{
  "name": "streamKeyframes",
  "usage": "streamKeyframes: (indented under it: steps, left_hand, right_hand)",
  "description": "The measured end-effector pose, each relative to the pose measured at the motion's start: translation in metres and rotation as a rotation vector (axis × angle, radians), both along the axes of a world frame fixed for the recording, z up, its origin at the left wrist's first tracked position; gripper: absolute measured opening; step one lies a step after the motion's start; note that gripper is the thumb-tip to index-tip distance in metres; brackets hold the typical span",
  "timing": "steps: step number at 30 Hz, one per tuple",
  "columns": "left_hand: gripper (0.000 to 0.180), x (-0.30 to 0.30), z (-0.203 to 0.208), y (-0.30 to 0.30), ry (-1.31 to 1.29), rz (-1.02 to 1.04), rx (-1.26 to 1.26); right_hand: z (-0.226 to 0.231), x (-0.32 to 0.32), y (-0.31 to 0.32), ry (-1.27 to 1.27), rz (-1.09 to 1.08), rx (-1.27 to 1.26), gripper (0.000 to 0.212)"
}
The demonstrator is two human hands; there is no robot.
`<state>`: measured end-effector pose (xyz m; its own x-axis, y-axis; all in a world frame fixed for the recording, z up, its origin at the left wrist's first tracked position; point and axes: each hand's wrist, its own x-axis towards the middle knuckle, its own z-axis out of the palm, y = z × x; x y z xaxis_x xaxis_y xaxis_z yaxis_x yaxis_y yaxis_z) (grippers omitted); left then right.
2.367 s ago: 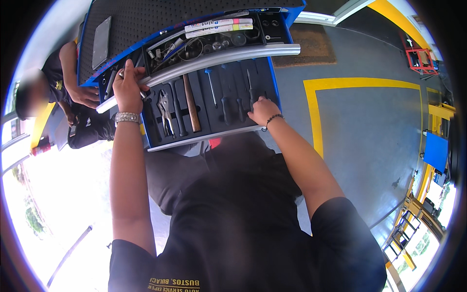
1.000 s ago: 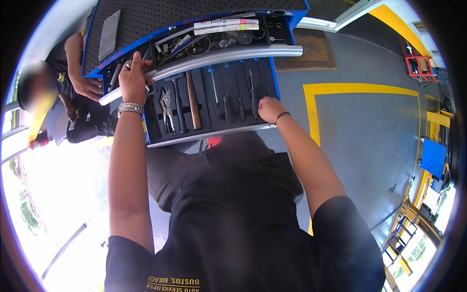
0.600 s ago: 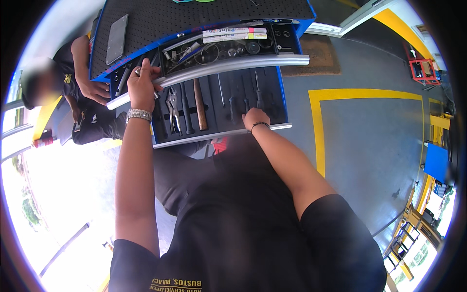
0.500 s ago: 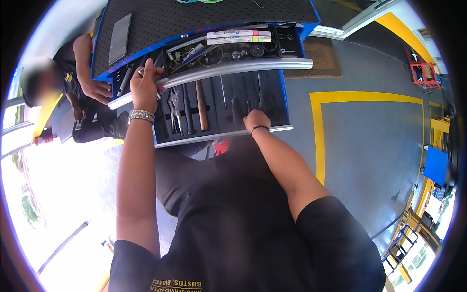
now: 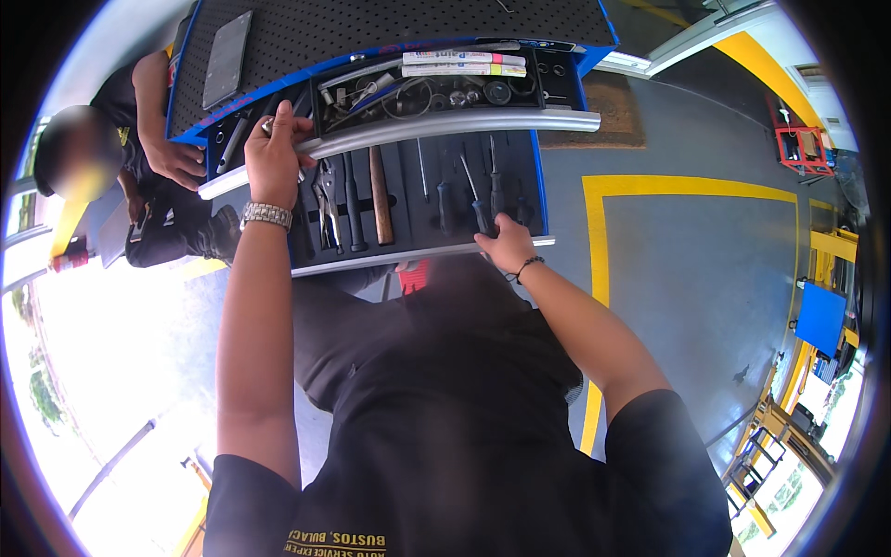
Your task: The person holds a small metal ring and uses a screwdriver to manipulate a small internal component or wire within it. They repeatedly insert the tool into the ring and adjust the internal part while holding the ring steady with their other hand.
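Note:
My right hand [image 5: 509, 247] is closed around the handle end of a screwdriver [image 5: 480, 213], whose shaft slants up out of the lower drawer's black foam [image 5: 408, 218]. Two more dark-handled screwdrivers lie on either side, one to the left [image 5: 444, 209] and one to the right [image 5: 497, 190]. My left hand [image 5: 272, 165] grips the silver front edge [image 5: 436, 125] of the upper drawer. Left of the screwdrivers, the foam holds a wooden-handled hammer [image 5: 381, 197], a dark bar-shaped tool [image 5: 355, 204] and locking pliers [image 5: 328, 204].
The upper drawer carries two white paint markers [image 5: 464, 63] and loose metal parts. Above is the black perforated top of the blue tool cabinet [image 5: 371, 28], bearing a flat grey plate [image 5: 228, 60]. At left, another person's hand [image 5: 174, 162] is by the cabinet. Yellow lines [image 5: 696, 186] mark the floor.
My right hand has shifted right and slightly down, and the screwdriver in it now tilts out of its slot. My left hand keeps its hold on the upper drawer's edge.

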<state>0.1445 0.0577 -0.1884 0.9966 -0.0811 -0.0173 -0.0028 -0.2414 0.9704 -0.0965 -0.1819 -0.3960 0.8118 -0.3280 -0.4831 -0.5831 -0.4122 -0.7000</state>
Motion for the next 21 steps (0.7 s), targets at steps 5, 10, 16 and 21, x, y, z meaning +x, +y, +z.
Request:
streamKeyframes:
  steps: [5, 10, 16, 21]
  left_hand:
    - [0.044, -0.001, 0.001, 0.003, -0.002, 0.001, 0.023]
    - [0.045, 0.0, 0.0, 0.0, -0.022, 0.009, 0.02]
    - [0.045, 0.001, -0.001, 0.002, -0.017, 0.002, 0.01]
    - [0.043, 0.001, -0.002, 0.002, -0.007, 0.004, 0.007]
  right_hand:
    - [0.016, -0.003, -0.009, 0.002, 0.04, -0.001, 0.046]
    - [0.006, -0.008, -0.006, -0.083, 0.043, -0.05, 0.048]
    - [0.004, -0.006, -0.005, -0.068, 0.054, -0.063, 0.047]
    - [0.011, -0.001, -0.005, 0.034, 0.098, -0.066, 0.046]
